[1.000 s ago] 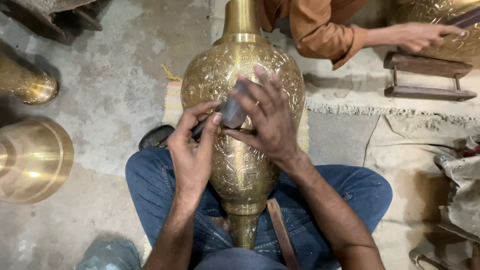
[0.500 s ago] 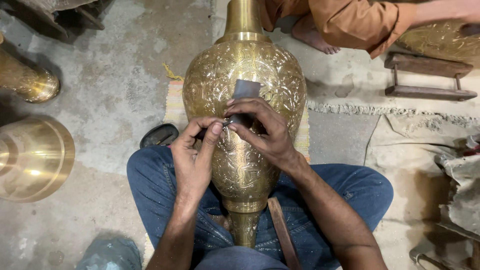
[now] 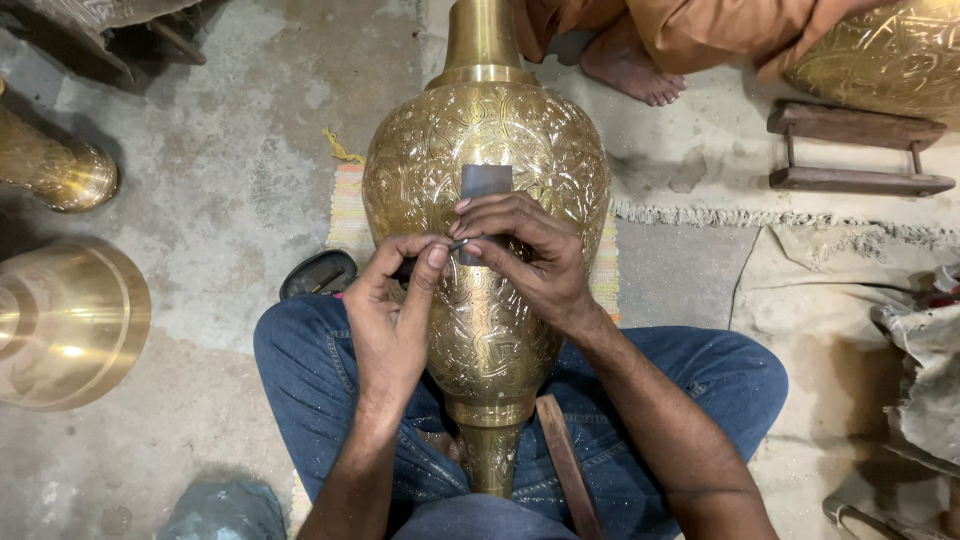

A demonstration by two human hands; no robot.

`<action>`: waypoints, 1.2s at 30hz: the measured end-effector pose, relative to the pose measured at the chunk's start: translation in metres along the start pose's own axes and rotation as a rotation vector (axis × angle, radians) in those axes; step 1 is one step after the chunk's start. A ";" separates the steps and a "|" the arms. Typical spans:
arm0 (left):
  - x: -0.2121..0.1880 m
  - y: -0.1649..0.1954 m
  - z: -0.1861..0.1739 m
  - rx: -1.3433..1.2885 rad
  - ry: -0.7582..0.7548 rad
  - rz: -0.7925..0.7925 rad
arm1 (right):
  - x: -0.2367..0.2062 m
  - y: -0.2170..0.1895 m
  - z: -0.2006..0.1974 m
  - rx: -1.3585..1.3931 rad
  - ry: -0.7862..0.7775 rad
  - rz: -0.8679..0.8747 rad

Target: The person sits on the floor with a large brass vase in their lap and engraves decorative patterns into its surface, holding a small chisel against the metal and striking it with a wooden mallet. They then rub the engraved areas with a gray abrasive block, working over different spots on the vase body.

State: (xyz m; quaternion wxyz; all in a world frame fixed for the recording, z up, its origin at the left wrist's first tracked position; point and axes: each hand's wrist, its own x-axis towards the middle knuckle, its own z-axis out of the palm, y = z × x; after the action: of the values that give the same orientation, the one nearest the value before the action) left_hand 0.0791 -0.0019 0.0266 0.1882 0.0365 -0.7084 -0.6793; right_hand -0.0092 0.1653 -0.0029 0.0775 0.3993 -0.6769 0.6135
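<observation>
Both hands (image 3: 470,270) on engraved brass vase (image 3: 520,150)

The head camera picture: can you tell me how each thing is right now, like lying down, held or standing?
Brass vase: lying across the lap, neck pointing away.
Left hand: gripping a thin dark tool against the vase.
Right hand: pressing a small grey flat piece on the vase.
Wooden stick: lying on the jeans.
Brass base: resting on the floor.

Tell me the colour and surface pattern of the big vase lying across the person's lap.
Golden brass vase, covered in fine engraved floral scrollwork; its neck is plain. The head view shows it.
</observation>
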 end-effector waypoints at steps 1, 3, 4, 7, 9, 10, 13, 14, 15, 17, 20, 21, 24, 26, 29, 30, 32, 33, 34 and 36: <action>-0.001 0.001 0.001 0.030 0.006 0.027 | 0.000 -0.001 -0.001 0.000 -0.001 -0.001; -0.002 0.004 0.000 0.071 0.018 0.046 | 0.001 -0.003 -0.001 -0.013 0.002 0.006; -0.003 0.005 0.000 0.080 0.024 0.051 | 0.001 -0.004 -0.001 -0.022 0.004 0.003; -0.003 0.006 -0.001 0.163 0.031 0.069 | 0.002 -0.007 -0.002 -0.035 -0.002 0.005; -0.003 0.006 -0.001 0.207 0.031 0.090 | 0.003 -0.008 -0.003 -0.037 -0.002 0.006; -0.003 0.006 -0.002 0.216 0.030 0.095 | 0.003 -0.008 -0.002 -0.036 -0.003 0.011; -0.002 0.006 -0.002 0.214 0.025 0.111 | 0.003 -0.008 -0.002 -0.036 -0.006 -0.007; -0.002 0.006 -0.003 0.208 0.024 0.111 | 0.003 -0.008 -0.002 -0.037 -0.006 -0.005; -0.002 0.005 -0.003 0.202 0.025 0.103 | 0.003 -0.008 -0.002 -0.040 -0.006 -0.007; -0.002 0.005 -0.004 0.188 0.026 0.085 | 0.002 -0.007 -0.002 -0.044 -0.006 -0.005; -0.001 0.003 -0.005 0.155 0.015 0.028 | 0.001 -0.004 -0.001 -0.048 -0.007 -0.003; 0.000 0.002 -0.005 0.147 0.016 0.016 | 0.001 -0.003 -0.001 -0.048 -0.007 -0.007; 0.001 0.001 -0.005 0.141 0.017 -0.004 | 0.000 0.000 -0.001 -0.046 -0.007 -0.011; 0.001 0.000 -0.005 0.163 0.017 -0.008 | -0.001 0.001 -0.001 -0.040 -0.009 -0.004; 0.002 -0.001 -0.006 0.154 -0.002 0.028 | -0.001 0.000 -0.001 -0.037 -0.005 0.001; 0.002 -0.001 -0.007 0.128 -0.009 0.025 | -0.001 0.000 -0.001 -0.034 -0.005 0.001; 0.003 -0.002 -0.008 0.077 -0.020 0.025 | -0.001 -0.001 -0.001 -0.032 -0.007 -0.005; 0.003 -0.003 -0.007 0.076 -0.021 0.020 | -0.001 -0.002 -0.001 -0.030 -0.009 -0.003; 0.004 -0.004 -0.008 0.074 -0.024 0.018 | -0.001 -0.002 -0.001 -0.031 -0.010 -0.002; 0.005 -0.006 -0.009 0.067 -0.030 0.021 | 0.000 -0.003 -0.001 -0.025 -0.008 -0.002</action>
State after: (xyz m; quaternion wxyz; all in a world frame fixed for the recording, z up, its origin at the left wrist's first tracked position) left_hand 0.0760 -0.0126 0.0219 0.1833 0.0251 -0.7338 -0.6537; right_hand -0.0079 0.1667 -0.0006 0.0805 0.4014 -0.6844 0.6033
